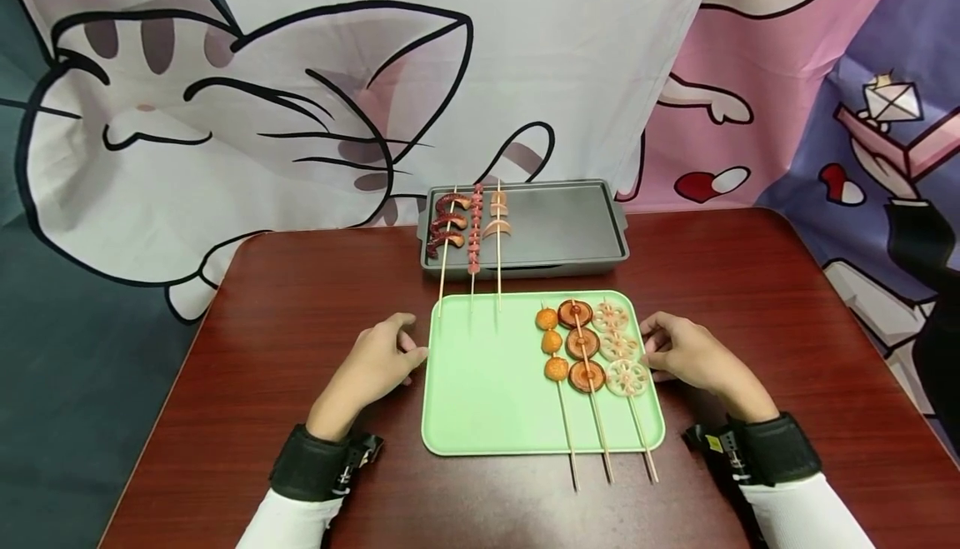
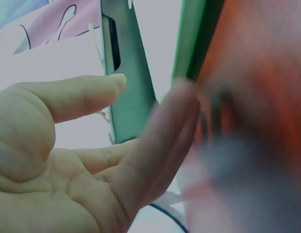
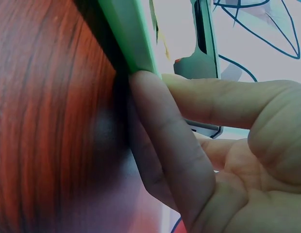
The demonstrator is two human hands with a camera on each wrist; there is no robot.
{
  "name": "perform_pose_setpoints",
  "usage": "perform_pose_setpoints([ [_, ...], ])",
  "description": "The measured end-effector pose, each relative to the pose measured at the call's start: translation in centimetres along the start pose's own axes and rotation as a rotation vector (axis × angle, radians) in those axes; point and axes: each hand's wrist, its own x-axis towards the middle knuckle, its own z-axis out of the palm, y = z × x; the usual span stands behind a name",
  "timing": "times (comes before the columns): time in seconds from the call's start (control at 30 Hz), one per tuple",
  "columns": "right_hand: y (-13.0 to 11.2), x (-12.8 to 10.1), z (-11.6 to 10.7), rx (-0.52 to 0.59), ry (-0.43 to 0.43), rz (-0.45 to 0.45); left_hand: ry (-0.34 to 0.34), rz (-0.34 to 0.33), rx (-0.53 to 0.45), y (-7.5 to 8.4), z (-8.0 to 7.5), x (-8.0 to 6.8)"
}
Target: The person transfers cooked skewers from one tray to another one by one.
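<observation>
A light green tray [image 1: 487, 391] lies on the table between both hands. My right hand [image 1: 690, 353] pinches its right rim; the right wrist view shows thumb and forefinger meeting at the tray's edge [image 3: 128, 39]. My left hand [image 1: 378, 361] is at the left rim, and in the left wrist view its thumb [image 2: 87, 97] stands apart from the fingers, with a fingertip right at the green edge [image 2: 182, 53]. On the tray's right half lie a skewer of orange balls [image 1: 552, 342], one of brown mushroom slices [image 1: 582, 344] and one of lotus root slices [image 1: 626, 377], sticks overhanging the front.
Behind the green tray stands a dark grey baking tray [image 1: 562, 228]. Across its left part lie a dark red curled-piece skewer [image 1: 448, 222], a narrow reddish skewer [image 1: 474, 237] and a pale-piece skewer [image 1: 497, 227]. A printed cloth [image 1: 585, 57] hangs behind the brown table [image 1: 315, 282].
</observation>
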Motion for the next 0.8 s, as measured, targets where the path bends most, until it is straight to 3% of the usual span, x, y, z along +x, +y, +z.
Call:
perform_pose_setpoints([
  [0.17, -0.1, 0.0, 0.0, 0.018, -0.005, 0.001, 0.051, 0.046, 0.107, 0.4, -1.3, -0.3],
  [0.4, 0.0, 0.0, 0.0, 0.023, -0.009, 0.003, 0.076, 0.096, 0.132, 1.7, -2.9, -0.6],
  [0.67, 0.1, 0.0, -0.1, 0.020, -0.016, 0.000, 0.213, 0.282, 0.003, 3.5, -3.4, 0.2],
  [0.8, 0.1, 0.1, -0.1, 0.031, -0.022, 0.000, 0.227, 0.324, -0.089, 4.5, -3.4, 0.6],
])
